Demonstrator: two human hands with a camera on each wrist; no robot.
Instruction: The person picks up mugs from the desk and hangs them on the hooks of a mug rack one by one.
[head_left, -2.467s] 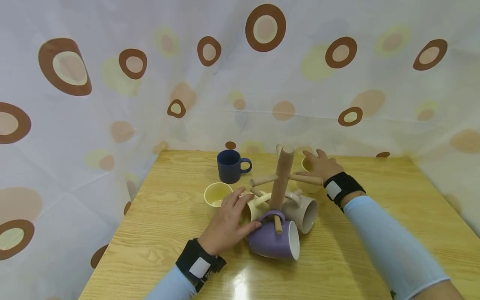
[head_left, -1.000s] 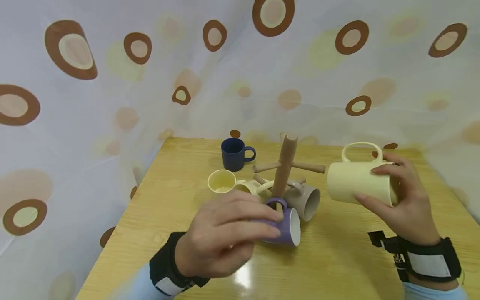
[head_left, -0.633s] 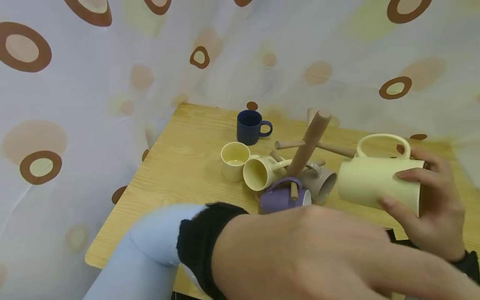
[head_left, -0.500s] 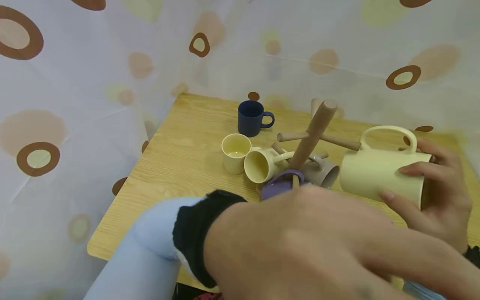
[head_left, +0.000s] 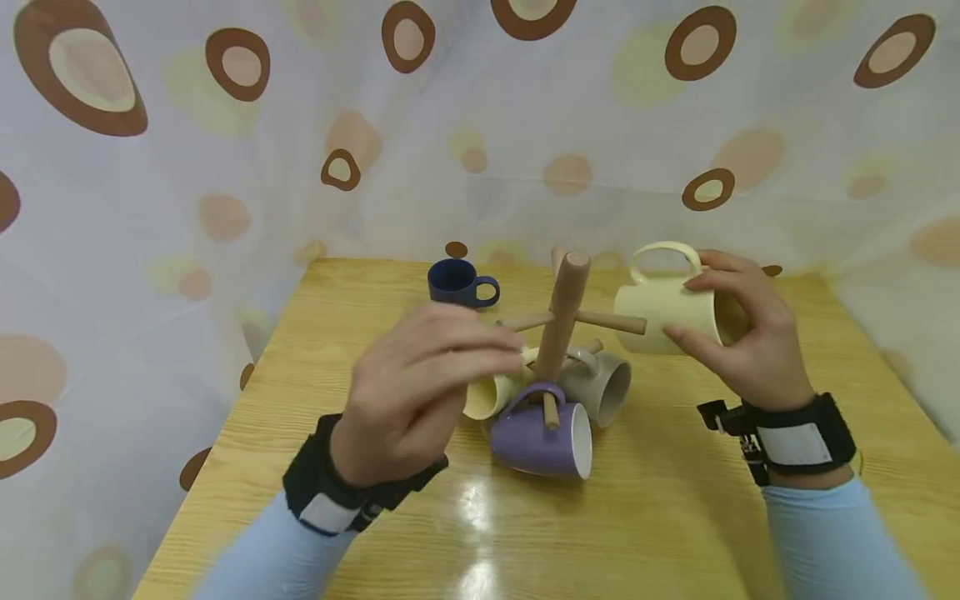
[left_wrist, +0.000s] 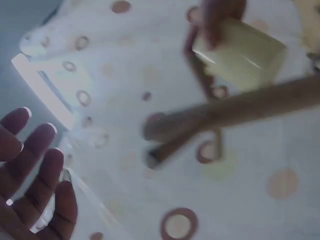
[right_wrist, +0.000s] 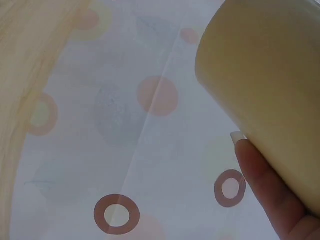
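My right hand (head_left: 757, 329) grips a pale yellow mug (head_left: 663, 312) near its rim, thumb in front and fingers over the top. The mug lies sideways in the air, handle up, its base end beside the upper right peg of a wooden mug tree (head_left: 566, 317). My left hand (head_left: 423, 387) hovers left of the tree, fingers loosely extended, holding nothing; in the left wrist view its fingers (left_wrist: 42, 177) are spread. On the lower pegs hang a purple mug (head_left: 532, 437), a grey mug (head_left: 600, 387) and another yellow mug (head_left: 483, 396).
A dark blue mug (head_left: 452, 283) stands upright at the back of the wooden table (head_left: 300, 383), partly behind my left hand. The standing yellow mug seen earlier is hidden by that hand. A patterned cloth (head_left: 480, 150) hangs behind the table.
My right hand has taken the yellow mug from behind the tree, lifted it, turned it sideways and brought it to the upper right peg. My left hand left the tree, swung across rightward and came back.
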